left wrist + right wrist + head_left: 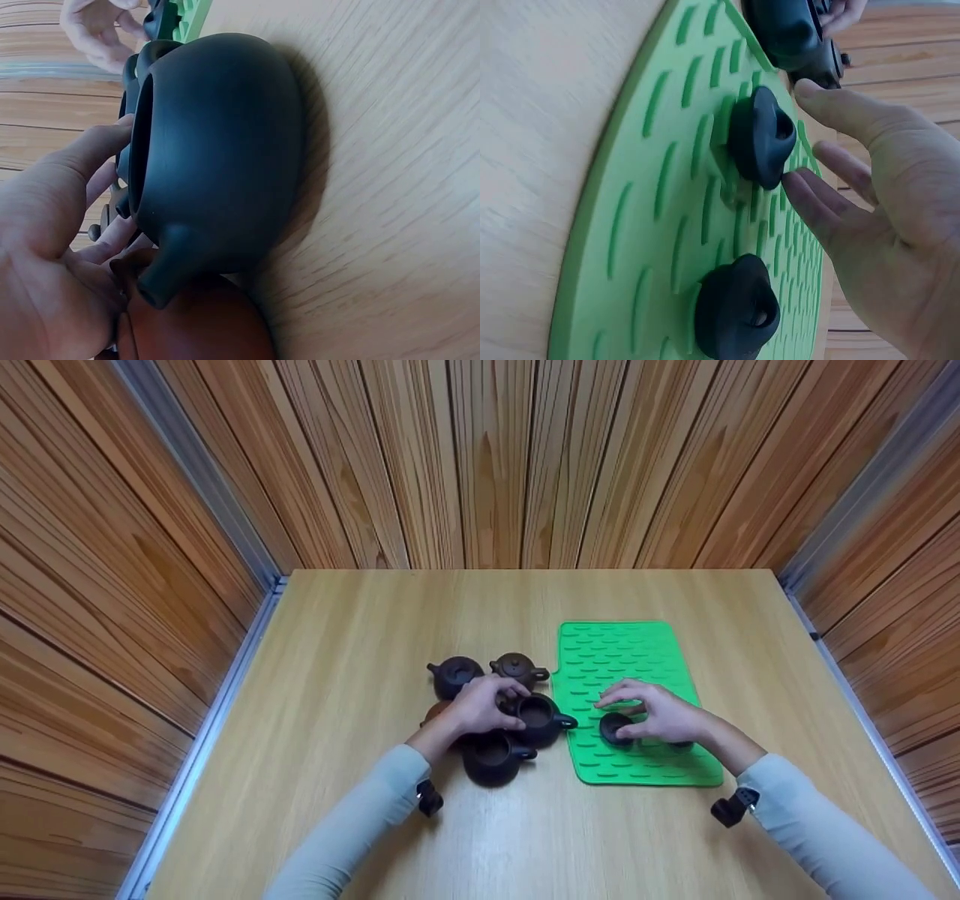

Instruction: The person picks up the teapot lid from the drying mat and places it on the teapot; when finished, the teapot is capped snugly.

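My left hand [487, 706] curves its thumb and fingers round the spout side of a lidless black teapot [541, 733]. In front of it stands another lidless black teapot [225, 142], which hides part of that grip in the left wrist view. Over the green mat [622, 649], my right hand [660, 716] spreads its thumb and fingers around a black teapot lid [754, 139]. One fingertip is at the lid's edge; contact is hard to tell. A second black lid [731, 311] lies on the mat nearer the wrist.
Behind the left hand sit a dark lidded teapot [452, 679] and a brown lidded teapot [514, 666]. A reddish-brown teapot [199, 322] is mostly covered by the left hand in the head view. Wood-plank walls [487, 472] enclose the table [337, 660].
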The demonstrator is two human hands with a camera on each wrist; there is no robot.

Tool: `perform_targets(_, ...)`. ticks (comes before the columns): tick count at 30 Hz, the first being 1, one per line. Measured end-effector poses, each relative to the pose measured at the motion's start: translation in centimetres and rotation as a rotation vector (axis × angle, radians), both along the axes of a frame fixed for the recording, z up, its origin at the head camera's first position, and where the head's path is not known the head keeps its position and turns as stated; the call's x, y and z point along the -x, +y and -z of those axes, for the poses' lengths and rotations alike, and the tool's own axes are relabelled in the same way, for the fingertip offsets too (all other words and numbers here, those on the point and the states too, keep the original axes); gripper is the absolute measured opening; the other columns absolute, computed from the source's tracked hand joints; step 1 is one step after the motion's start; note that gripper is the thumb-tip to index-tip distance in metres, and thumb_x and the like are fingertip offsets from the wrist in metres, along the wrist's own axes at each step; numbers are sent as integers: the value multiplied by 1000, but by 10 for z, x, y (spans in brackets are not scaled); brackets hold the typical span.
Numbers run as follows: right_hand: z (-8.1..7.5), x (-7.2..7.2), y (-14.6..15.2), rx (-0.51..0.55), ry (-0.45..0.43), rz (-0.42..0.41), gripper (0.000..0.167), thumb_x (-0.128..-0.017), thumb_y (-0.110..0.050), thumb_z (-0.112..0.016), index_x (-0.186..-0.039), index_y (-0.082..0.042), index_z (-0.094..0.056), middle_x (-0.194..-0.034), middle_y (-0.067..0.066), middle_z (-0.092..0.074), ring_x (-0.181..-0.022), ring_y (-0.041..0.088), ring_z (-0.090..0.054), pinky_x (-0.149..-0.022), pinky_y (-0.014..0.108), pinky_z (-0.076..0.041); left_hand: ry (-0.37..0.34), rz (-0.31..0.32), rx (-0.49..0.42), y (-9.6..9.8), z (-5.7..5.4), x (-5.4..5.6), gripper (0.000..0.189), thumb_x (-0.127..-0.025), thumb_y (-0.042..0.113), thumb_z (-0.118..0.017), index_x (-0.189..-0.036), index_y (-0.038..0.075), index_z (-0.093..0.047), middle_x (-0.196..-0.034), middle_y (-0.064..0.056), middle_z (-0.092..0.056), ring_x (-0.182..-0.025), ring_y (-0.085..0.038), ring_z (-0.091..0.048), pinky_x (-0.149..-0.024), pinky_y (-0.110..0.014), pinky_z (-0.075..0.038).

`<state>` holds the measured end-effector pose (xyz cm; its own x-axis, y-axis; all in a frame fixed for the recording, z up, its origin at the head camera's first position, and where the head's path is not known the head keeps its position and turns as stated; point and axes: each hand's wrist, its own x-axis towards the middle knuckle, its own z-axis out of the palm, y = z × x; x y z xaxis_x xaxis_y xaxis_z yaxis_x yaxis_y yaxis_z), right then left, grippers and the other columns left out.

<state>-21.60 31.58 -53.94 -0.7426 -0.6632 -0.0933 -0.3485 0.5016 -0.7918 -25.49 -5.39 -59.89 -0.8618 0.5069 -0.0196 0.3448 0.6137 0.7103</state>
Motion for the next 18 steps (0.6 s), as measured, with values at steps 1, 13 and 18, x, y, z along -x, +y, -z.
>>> perform_targets(1, 1, 2, 1, 1, -9, -5, 48, -98, -8, -87, -142, 1, -73, -150, 25, -63, -141, 29, -61, -114, 69, -56, -2, 0, -3, 0, 0, 0, 50, -82, 33, -101, -128, 28, -82, -124, -5, -84, -123, -27, -73, -111, -47, -55)
perform_targets(13, 10, 20, 11, -12, -61, -82, 35, -95, -7, -88, -129, -6, -81, -139, 22, -70, -128, 5, -60, -114, 57, -60, -19, -2, 26, -1, 4, 3, 50, -83, 38, -101, -129, 33, -82, -126, -1, -83, -126, -25, -73, -114, -46, -54)
perform_targets(18, 11, 25, 12, -13, -63, -98, 33, -94, -7, -90, -127, -8, -83, -132, 20, -72, -122, 14, -63, -105, 35, -62, -31, 4, 28, -2, 10, 8, 50, -82, 41, -102, -127, 36, -82, -125, 2, -84, -126, -24, -73, -114, -46, -54)
